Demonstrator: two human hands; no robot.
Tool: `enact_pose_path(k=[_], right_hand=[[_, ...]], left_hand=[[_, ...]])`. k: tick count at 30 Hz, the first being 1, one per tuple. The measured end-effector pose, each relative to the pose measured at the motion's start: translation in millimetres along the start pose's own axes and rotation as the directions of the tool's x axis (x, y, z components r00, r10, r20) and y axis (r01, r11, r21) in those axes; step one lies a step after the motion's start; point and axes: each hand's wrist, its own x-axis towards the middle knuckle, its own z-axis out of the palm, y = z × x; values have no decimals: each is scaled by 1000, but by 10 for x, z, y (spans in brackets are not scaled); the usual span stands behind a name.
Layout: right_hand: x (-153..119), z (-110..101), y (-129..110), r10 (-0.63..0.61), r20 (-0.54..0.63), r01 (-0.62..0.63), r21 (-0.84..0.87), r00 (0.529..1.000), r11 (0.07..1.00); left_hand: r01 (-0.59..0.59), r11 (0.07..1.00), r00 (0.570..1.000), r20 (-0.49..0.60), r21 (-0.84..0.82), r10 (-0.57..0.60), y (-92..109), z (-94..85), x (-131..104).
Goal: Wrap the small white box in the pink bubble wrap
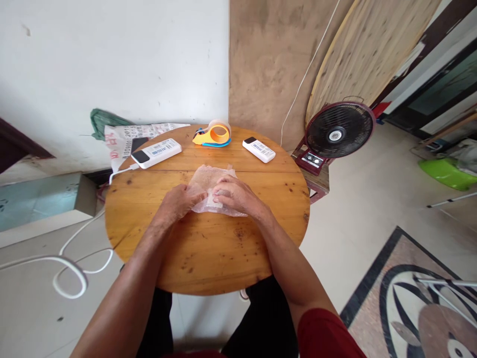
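A sheet of clear bubble wrap [208, 175] lies on the round wooden table [208, 248], with a small white item [213, 200] in it, partly hidden by the fingers. My left hand [179, 201] holds the wrap's left edge between thumb and fingers. Over the white item and the right part of the wrap, my right hand [238, 195] rests with its fingers curled; what its fingertips grip is hidden.
Behind the wrap stand an orange and blue tape dispenser [214, 134], a white power bank [259, 149] and a larger one [157, 152] with a cable. A fan [337, 132] stands right of the table. A printed bag [149, 130] lies behind left.
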Motion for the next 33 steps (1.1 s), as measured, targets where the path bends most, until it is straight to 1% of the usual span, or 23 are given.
enact_pose_path(k=[5, 8, 10, 12, 16, 19, 22, 25, 27, 29, 31, 33], right_hand=[[2, 12, -2, 3, 2, -3, 1, 1000, 1000], [2, 26, 18, -6, -7, 6, 0, 1000, 1000], [2, 39, 37, -21, -15, 20, -8, 1000, 1000], [2, 48, 49, -35, -17, 34, -20, 999, 999], [3, 40, 43, -37, -6, 36, -32, 999, 999], [6, 25, 30, -41, 17, 41, -22, 999, 999], [4, 26, 31, -36, 15, 36, 0, 999, 999], [-2, 41, 47, -38, -3, 38, 10, 999, 999], [-4, 50, 59, -32, -10, 32, 3, 999, 999], [-4, 48, 62, -11, -12, 11, -10, 1000, 1000], [-4, 33, 54, 18, -1, -18, -28, 1000, 999], [-4, 5, 39, 36, 11, -35, -40, 999, 999]], left_hand=[[-2, 994, 1000, 7, -110, 3, -20, 83, 7], [-22, 993, 1000, -4, -115, 21, -46, 101, 2], [-41, 996, 999, -29, -76, 39, -39, 102, -5], [-63, 998, 995, -81, -4, 62, -5, 100, -17], [-112, 980, 971, -194, 162, 143, 131, 116, -57], [-131, 971, 963, -207, 198, 172, 259, 154, -106], [-154, 976, 964, -193, 157, 183, 360, 192, -175], [-175, 979, 967, -171, 104, 191, 399, 198, -258], [-235, 969, 963, -117, 78, 243, 386, 175, -307], [-326, 943, 944, -39, 61, 329, 351, 134, -340], [-417, 907, 909, 36, 60, 416, 308, 89, -353], [-491, 868, 870, 83, 76, 486, 271, 59, -342]])
